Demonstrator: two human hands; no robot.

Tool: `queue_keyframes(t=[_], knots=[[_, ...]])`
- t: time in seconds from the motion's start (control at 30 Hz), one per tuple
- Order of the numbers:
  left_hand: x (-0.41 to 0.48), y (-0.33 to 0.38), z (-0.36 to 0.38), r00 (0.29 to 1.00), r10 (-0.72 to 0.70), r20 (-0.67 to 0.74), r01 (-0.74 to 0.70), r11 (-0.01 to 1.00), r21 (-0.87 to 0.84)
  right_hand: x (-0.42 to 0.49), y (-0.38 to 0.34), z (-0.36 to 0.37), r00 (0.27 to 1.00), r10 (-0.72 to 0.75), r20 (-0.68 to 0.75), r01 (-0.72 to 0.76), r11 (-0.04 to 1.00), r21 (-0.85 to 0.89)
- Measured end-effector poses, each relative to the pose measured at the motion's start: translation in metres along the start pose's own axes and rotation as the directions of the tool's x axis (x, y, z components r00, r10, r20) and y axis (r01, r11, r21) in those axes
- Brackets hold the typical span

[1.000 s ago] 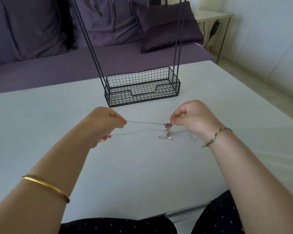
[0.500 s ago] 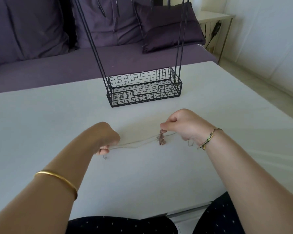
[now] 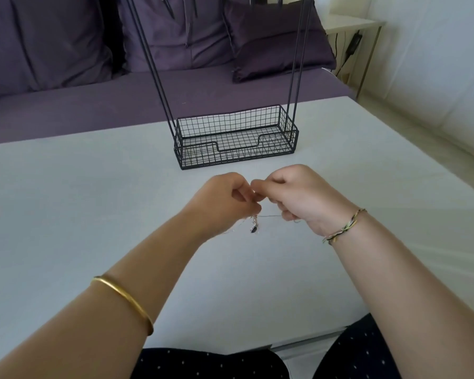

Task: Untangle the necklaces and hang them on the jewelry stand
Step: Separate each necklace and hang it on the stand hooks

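The tangled necklaces (image 3: pixel 255 224) are pinched just above the desk (image 3: pixel 93 214) by the left hand (image 3: pixel 225 195) and right hand (image 3: pixel 293 192), which have been brought together since the chain was stretched taut; slack is probably gained for picking the knot.

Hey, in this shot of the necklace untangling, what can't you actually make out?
- Head view: the top of the jewelry stand is cut off by the upper edge, so its hanging bars are out of sight.
- Head view: the necklaces are too thin and blurred to count or trace the knot.
- Head view: where the left hand and right hand pinch the chains is hidden by their curled fingers.
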State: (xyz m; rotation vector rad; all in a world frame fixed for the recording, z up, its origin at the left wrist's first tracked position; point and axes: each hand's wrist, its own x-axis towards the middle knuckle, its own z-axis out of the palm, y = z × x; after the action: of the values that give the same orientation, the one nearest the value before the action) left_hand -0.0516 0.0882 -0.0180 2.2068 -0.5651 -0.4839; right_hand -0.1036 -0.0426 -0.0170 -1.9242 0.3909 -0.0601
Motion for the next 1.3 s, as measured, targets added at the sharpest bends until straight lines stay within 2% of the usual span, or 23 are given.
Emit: queue_keyframes(t=[0.17, 0.23, 0.33, 0.4, 0.5, 0.6, 0.7, 0.83, 1.0, 1.07, 1.17, 1.3], knots=[[0.002, 0.0, -0.006, 0.996, 0.039, -0.084, -0.045, 0.997, -0.065, 0.001, 0.0, -0.003, 0.991, 0.129, 0.026, -0.132, 0.976, 0.174], [0.002, 0.001, -0.008, 0.993, 0.059, -0.101, -0.071, 0.991, -0.116, 0.001, 0.002, -0.004, 0.984, 0.171, 0.04, -0.175, 0.97, 0.169], [0.001, 0.004, -0.012, 0.985, 0.096, -0.144, -0.117, 0.982, -0.15, 0.002, 0.004, 0.0, 0.97, 0.199, 0.138, -0.22, 0.963, 0.155], [0.0, 0.007, -0.014, 0.98, 0.121, -0.157, -0.148, 0.973, -0.179, 0.001, 0.004, 0.002, 0.964, 0.19, 0.184, -0.217, 0.966, 0.143], [-0.001, 0.008, -0.018, 0.976, 0.143, -0.163, -0.179, 0.957, -0.229, 0.0, 0.002, 0.002, 0.973, 0.154, 0.174, -0.175, 0.978, 0.111], [-0.003, 0.007, -0.023, 0.972, 0.151, -0.181, -0.195, 0.946, -0.26, 0.001, 0.004, 0.0, 0.988, 0.114, 0.102, -0.125, 0.986, 0.113], [-0.005, 0.005, -0.027, 0.969, 0.141, -0.204, -0.202, 0.926, -0.319, 0.001, 0.003, -0.001, 0.998, 0.019, -0.065, -0.009, 0.988, 0.151], [-0.006, 0.005, -0.028, 0.964, 0.117, -0.237, -0.208, 0.891, -0.403, 0.001, -0.001, -0.001, 0.958, -0.08, -0.274, 0.125, 0.98, 0.152], [-0.004, 0.011, -0.027, 0.96, 0.026, -0.28, -0.181, 0.82, -0.543, 0.002, -0.004, -0.002, 0.907, -0.067, -0.415, 0.187, 0.948, 0.256], [-0.003, 0.013, -0.025, 0.96, -0.001, -0.28, -0.164, 0.808, -0.566, 0.001, -0.008, -0.002, 0.914, -0.03, -0.406, 0.192, 0.911, 0.366], [-0.003, 0.015, -0.023, 0.961, -0.005, -0.278, -0.161, 0.804, -0.572, -0.001, -0.012, -0.002, 0.941, -0.003, -0.339, 0.207, 0.796, 0.568], [-0.001, 0.013, -0.02, 0.954, 0.015, -0.298, -0.161, 0.866, -0.473, -0.002, -0.014, -0.003, 0.948, -0.034, -0.317, 0.266, 0.632, 0.728]])
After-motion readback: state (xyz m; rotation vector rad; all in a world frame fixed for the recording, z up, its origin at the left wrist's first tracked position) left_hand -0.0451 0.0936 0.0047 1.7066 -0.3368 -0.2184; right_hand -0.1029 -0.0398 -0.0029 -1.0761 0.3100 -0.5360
